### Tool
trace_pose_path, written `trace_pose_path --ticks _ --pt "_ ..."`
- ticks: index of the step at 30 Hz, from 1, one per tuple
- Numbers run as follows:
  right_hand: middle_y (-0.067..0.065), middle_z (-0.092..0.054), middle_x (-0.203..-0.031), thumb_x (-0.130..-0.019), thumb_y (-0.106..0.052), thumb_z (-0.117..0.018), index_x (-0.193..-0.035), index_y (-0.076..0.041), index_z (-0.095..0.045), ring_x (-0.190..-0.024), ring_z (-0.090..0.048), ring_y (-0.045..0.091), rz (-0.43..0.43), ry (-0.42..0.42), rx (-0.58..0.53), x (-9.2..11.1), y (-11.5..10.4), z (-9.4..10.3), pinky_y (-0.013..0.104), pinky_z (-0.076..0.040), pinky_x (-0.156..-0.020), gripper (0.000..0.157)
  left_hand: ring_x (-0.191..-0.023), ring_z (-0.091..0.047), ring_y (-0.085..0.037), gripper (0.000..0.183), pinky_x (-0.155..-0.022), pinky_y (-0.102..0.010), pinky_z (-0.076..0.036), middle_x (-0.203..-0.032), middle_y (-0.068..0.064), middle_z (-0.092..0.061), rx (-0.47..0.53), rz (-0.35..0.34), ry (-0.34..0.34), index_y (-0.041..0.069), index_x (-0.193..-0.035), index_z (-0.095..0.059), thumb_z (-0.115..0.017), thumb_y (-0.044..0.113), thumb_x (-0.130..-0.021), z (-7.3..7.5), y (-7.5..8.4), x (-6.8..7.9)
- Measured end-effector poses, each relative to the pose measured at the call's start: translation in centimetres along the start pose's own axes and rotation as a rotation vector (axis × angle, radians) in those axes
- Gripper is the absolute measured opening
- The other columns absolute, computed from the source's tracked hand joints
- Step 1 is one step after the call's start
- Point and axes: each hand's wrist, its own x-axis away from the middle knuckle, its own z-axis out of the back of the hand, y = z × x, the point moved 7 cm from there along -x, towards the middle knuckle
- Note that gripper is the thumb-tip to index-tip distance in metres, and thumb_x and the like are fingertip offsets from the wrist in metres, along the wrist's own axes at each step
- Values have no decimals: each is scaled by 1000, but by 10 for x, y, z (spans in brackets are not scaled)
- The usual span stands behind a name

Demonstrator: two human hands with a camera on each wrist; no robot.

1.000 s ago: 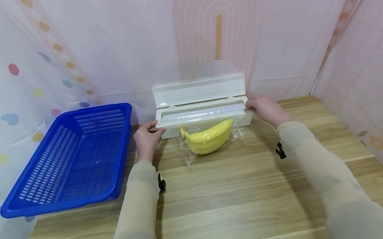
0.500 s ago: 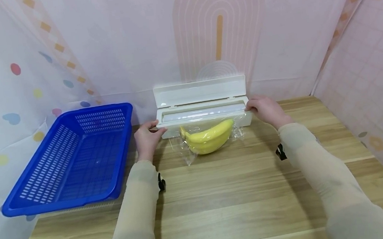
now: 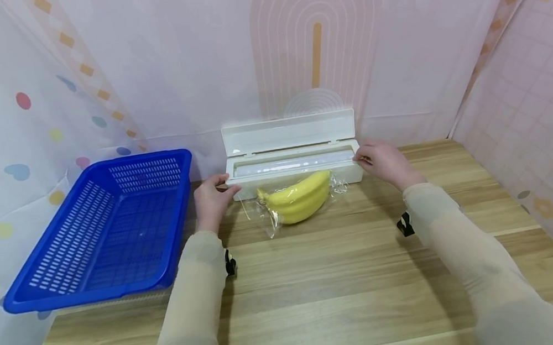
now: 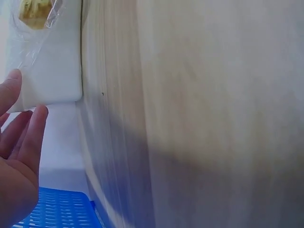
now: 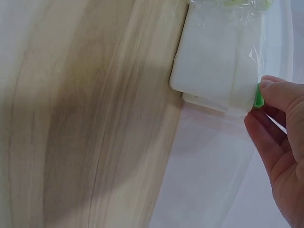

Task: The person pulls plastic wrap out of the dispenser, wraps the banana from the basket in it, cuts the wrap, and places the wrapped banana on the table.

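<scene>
White and plastic, the long lid-raised box point(image 3: 292, 152) stands far-centre on the wooden table point(image 3: 314, 302), behind film-wrapped yellow bananas point(image 3: 301, 199). Your left hand point(image 3: 211, 201), loosely spread, touches the box's left end; your right hand point(image 3: 386, 163) pinches a green tab point(image 5: 258, 97) only the right wrist view shows.

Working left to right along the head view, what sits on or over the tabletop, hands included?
Blue basket → left hand → film-covered bananas → right hand. The open white box is left out, since it spans behind the bananas.
</scene>
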Motion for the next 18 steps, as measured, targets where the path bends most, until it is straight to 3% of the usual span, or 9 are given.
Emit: trace_pose_path --ticks 6,13,18 --pt "17 -68 -113 -91 -6 -69 -106 -1 -70 -103 -63 37 -65 -27 12 2 1 -1 52 -49 -94 15 -102 -67 -31 51 -87 -44 -54 -123 -17 -66 -25 -4 -22 1 -128 -64 -80 24 -85 0 3 1" --pt "19 -66 -115 -93 -9 -66 -111 -1 -68 -106 -61 39 -103 -24 7 3 0 1 54 -47 -95 20 -103 -66 -33 54 -89 -46 -52 -125 -19 -65 -67 -18 -55 0 -132 -60 -78 23 -87 1 7 2" --pt "21 -65 -121 -94 -11 -65 -116 -1 -67 -113 -57 41 -117 -8 -11 1 -2 3 56 -42 -101 23 -113 -58 -37 50 -98 -49 -45 -124 -21 -62 -138 -96 -54 3 -130 -62 -77 22 -87 2 20 5"
